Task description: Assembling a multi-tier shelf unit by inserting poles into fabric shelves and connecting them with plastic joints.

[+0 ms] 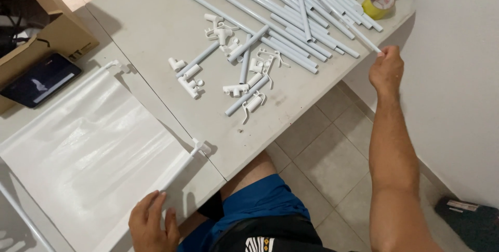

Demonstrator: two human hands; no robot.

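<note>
Item: long white tube (332, 15) at the table's (156, 18) far right edge, right hand (386, 69) pinching its near end, left hand (152, 226) spread on the fabric shelf panel (88, 148); risk: a careless drag may scatter neighbouring tubes (291, 33) floorward.

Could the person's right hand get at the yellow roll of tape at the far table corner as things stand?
Probably yes. The right hand is pinching the end of a long white tube at the table edge, and the yellow roll of tape lies close beyond it, with only tube ends between.
</note>
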